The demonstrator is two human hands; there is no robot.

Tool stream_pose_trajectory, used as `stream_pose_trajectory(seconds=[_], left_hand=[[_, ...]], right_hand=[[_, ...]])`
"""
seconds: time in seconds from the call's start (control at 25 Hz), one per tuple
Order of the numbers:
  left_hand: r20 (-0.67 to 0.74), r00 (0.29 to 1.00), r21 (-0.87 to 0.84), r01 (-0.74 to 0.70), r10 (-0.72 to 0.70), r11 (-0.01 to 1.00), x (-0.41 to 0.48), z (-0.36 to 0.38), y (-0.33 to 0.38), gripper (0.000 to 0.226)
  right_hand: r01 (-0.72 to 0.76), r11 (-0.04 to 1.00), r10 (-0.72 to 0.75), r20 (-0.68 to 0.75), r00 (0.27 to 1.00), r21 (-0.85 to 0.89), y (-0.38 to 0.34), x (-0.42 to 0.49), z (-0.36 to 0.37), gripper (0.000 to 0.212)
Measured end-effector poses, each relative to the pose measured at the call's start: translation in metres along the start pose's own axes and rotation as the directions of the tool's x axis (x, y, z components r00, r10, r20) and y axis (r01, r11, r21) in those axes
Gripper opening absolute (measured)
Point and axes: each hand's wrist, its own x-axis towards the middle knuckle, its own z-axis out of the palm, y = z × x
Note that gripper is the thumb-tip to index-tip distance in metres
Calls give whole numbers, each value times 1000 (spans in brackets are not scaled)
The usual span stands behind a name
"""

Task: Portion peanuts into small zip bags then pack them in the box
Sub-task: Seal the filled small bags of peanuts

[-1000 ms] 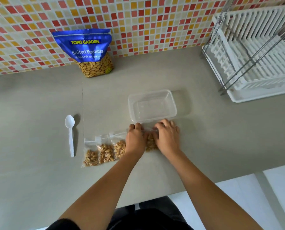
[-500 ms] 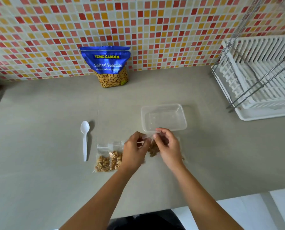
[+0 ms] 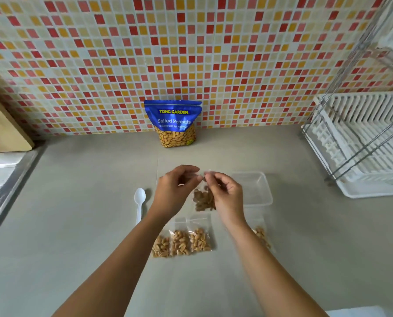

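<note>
Spoon (image 3: pixel 139 203) beside possibly overlapping bags (image 3: pixel 181 242)

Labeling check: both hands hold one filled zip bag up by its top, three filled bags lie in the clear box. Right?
Not quite. In the head view the clear box is empty; the three filled bags lie on the counter in front of it. Both hands, left and right, do hold the zip bag.

You have five filled zip bags: one (image 3: pixel 204 200) held up between your hands, three (image 3: pixel 182 242) in a row near the counter's front edge, and one (image 3: pixel 260 235) partly hidden by your right arm. There's also one clear box (image 3: pixel 258 191), one spoon (image 3: pixel 139 203), one peanut pouch (image 3: pixel 173 123) and one dish rack (image 3: pixel 362 147).
</note>
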Motion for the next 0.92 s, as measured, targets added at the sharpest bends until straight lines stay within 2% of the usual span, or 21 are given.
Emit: stream_pose_trajectory(seconds=[0.16, 0.36, 0.52, 0.72, 0.92], left_hand=[[8, 990, 196, -143, 144, 970, 10, -14, 6, 8], [54, 984, 262, -181, 173, 948, 14, -20, 18, 5], [95, 978, 354, -207, 185, 912, 17, -20, 22, 9], [40, 962, 558, -246, 270, 792, 15, -16, 23, 18], [46, 946, 670, -268, 321, 693, 16, -28, 17, 22]], right_hand=[[-9, 1000, 9, 1, 1000, 17, -8, -1, 11, 17], [-37, 997, 41, -59, 997, 71, -13, 0, 17, 7], [55, 997, -57, -38, 998, -61, -21, 0, 18, 5], [143, 961, -180, -139, 974, -237, -32, -1, 24, 6], [169, 941, -223, -163, 961, -295, -33, 4, 25, 9]])
